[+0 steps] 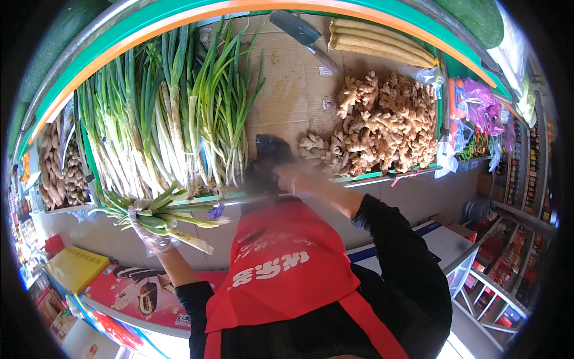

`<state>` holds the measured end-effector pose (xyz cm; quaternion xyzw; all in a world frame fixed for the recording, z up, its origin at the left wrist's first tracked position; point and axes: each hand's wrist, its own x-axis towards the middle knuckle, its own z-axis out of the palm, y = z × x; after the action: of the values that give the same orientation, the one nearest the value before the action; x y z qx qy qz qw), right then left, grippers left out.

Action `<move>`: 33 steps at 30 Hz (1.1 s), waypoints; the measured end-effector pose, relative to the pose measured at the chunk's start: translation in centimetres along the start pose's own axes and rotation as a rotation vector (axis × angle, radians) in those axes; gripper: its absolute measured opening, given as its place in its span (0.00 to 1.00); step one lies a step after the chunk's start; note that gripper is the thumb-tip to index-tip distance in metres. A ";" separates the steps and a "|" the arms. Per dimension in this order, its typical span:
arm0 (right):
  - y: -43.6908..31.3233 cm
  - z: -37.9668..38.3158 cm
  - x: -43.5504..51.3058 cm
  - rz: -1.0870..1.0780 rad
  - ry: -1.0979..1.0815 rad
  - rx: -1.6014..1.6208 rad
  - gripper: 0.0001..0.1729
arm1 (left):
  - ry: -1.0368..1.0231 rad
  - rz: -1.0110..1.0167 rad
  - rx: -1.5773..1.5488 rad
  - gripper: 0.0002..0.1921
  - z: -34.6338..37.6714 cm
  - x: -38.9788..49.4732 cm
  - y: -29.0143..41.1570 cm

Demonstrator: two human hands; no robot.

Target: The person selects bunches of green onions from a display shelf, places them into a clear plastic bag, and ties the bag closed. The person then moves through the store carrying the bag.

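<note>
My left hand (pixel 152 224), in a clear plastic glove, is closed around a bundle of green leek or scallion leaves (pixel 166 215), held just below the stall's front edge. My right hand (pixel 287 177) is blurred at the middle of the stall edge, near a dark, blurred object (pixel 269 157) that I cannot identify; whether the hand grips it is unclear. Long scallions (pixel 139 121) lie in rows at the left of the stall. A heap of ginger root (pixel 385 125) lies at the right. A cleaver (pixel 300 31) rests on the cardboard (pixel 278 85) at the back.
Several long brown-yellow roots or rolls (pixel 381 42) lie at the back right. Sweet potatoes (pixel 51 166) fill a bin at far left. Red and green chillies (pixel 477 146) sit at the right beside purple plastic bags (pixel 482 103). A metal rail (pixel 381 179) edges the stall.
</note>
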<state>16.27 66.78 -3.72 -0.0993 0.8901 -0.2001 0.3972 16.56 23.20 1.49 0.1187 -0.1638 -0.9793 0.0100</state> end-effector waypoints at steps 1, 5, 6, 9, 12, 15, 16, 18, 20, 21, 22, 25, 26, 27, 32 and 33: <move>1.1 -1.7 0.4 0.000 -0.072 -0.035 0.22 | 0.060 0.031 0.005 0.17 0.1 -0.5 0.0; 10.5 -11.1 7.2 -0.122 -0.045 0.494 0.15 | 0.156 0.150 0.027 0.19 0.7 -4.3 0.5; 13.1 -13.0 9.2 -0.120 0.209 0.365 0.15 | 0.136 0.189 0.089 0.19 0.8 -5.8 0.6; 20.2 -16.6 13.8 0.040 0.661 -0.105 0.17 | 0.264 0.367 0.282 0.20 1.2 -11.1 0.8; 25.6 -17.3 14.5 0.008 0.714 -0.213 0.18 | 0.445 0.454 0.473 0.16 1.3 -16.6 1.3; 27.8 -16.0 15.1 -0.153 0.790 -0.170 0.19 | 0.762 0.749 0.630 0.14 1.8 -21.6 2.1; 28.3 -15.5 15.5 -0.193 0.830 -0.144 0.20 | 0.693 0.738 0.654 0.10 2.0 -22.7 2.5; 28.6 -14.4 16.4 -0.264 0.921 -0.077 0.21 | 0.516 0.740 0.263 0.12 2.1 -24.5 3.3; 28.0 -13.2 16.8 -0.359 1.022 0.028 0.22 | 0.532 0.744 0.130 0.12 2.0 -25.7 4.3; 27.3 -12.4 16.7 -0.432 1.073 0.094 0.22 | 0.478 0.731 0.079 0.12 1.9 -26.4 4.6; 26.3 -11.6 16.3 -0.510 1.116 0.161 0.22 | 0.511 0.767 0.015 0.12 1.8 -27.1 5.1; 21.5 -7.6 14.1 -0.592 1.144 0.150 0.23 | 0.406 0.768 -0.101 0.12 0.9 -30.0 6.0; 19.6 -5.8 13.0 -0.587 1.133 0.110 0.23 | 0.398 0.789 -0.130 0.12 0.4 -31.2 6.4; 17.4 -3.5 11.7 -0.597 1.117 0.082 0.23 | 0.380 0.814 -0.096 0.12 -0.3 -32.6 6.7; 7.8 8.6 4.5 -0.643 0.934 -0.037 0.24 | 0.308 0.868 -0.218 0.12 -5.4 -40.6 9.0; 6.7 10.8 3.5 -0.643 0.904 -0.060 0.24 | 0.281 0.876 -0.238 0.12 -6.5 -42.2 9.5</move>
<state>21.94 68.64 -15.49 -0.2815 0.9022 -0.3083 -0.1086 58.91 14.59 8.22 0.1679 -0.0821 -0.8693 0.4576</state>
